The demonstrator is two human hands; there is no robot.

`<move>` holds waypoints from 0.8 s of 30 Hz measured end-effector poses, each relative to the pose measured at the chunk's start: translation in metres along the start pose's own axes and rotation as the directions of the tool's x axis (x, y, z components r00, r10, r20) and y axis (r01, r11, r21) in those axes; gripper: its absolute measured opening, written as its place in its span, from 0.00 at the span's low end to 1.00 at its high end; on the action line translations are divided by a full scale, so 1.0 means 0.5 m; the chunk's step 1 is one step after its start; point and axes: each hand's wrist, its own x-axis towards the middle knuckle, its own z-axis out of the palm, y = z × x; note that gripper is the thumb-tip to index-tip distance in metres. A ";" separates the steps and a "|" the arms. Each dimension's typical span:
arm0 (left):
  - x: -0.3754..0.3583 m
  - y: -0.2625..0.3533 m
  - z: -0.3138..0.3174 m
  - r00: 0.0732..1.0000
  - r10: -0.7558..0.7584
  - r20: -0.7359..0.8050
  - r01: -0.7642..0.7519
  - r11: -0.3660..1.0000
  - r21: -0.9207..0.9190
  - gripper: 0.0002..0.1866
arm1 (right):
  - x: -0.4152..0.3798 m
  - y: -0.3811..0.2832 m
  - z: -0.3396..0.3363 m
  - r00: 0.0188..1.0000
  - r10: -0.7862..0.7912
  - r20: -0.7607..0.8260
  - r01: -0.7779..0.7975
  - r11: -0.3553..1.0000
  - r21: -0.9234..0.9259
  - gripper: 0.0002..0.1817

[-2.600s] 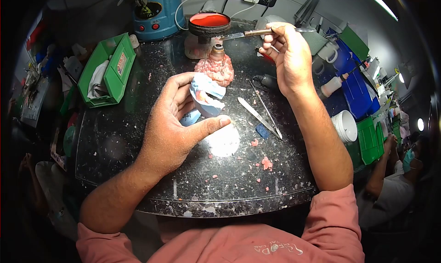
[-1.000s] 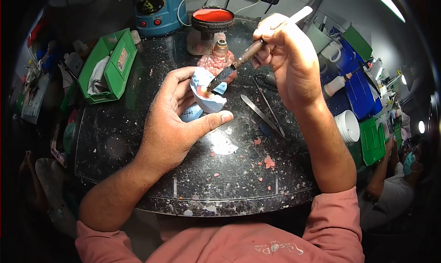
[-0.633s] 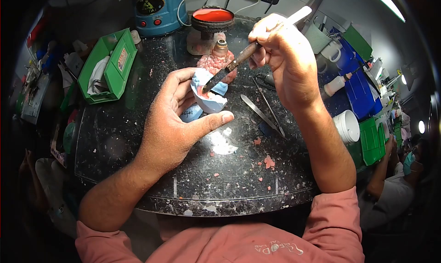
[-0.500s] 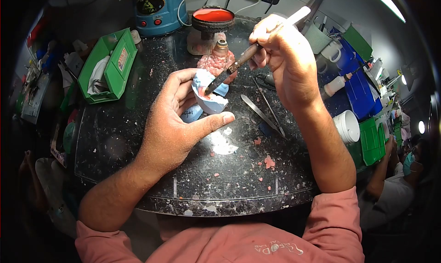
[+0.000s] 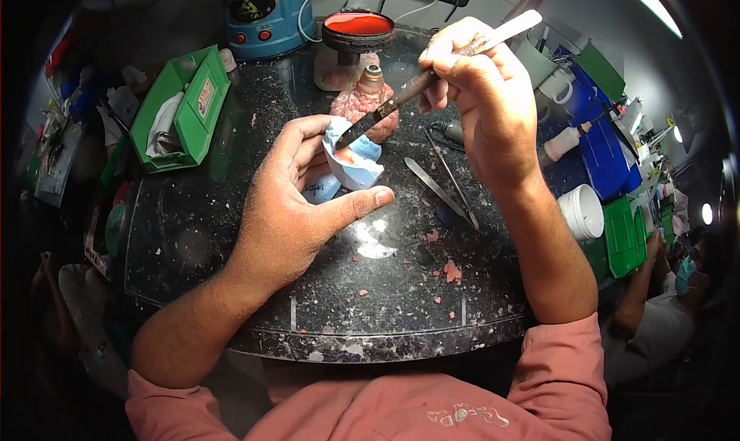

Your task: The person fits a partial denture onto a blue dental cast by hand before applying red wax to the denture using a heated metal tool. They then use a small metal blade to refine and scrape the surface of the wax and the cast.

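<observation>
My left hand grips a pale blue and white plaster dental cast with pink wax in its hollow, held just above the dark speckled bench. My right hand holds a wax knife with a brown handle and white end. The blade tip rests at the cast's upper left edge. A wax-crusted spirit lamp stands right behind the cast.
A round pot of red wax and a blue machine stand at the back. A green bin sits left; tweezers and a blade lie right. White cup and another seated person are at the right.
The wax knife came from the red pot down to the cast. Its tip has since slid from the wax hollow to the cast's upper left edge, and the handle tilted flatter.
</observation>
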 end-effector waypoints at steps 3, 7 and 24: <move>0.001 -0.003 -0.001 1.000 0.006 0.002 -0.006 1.000 0.007 0.36 | -0.002 -0.010 0.005 1.000 -0.023 -0.016 0.022 1.000 -0.010 0.08; -0.001 -0.003 -0.001 1.000 0.007 -0.001 -0.007 1.000 0.020 0.36 | -0.002 -0.009 0.001 0.999 -0.052 -0.012 0.052 0.999 -0.002 0.08; -0.001 0.000 0.003 1.000 0.006 -0.005 -0.006 1.000 -0.015 0.36 | 0.000 0.000 -0.008 1.000 0.026 0.014 -0.025 1.000 -0.012 0.10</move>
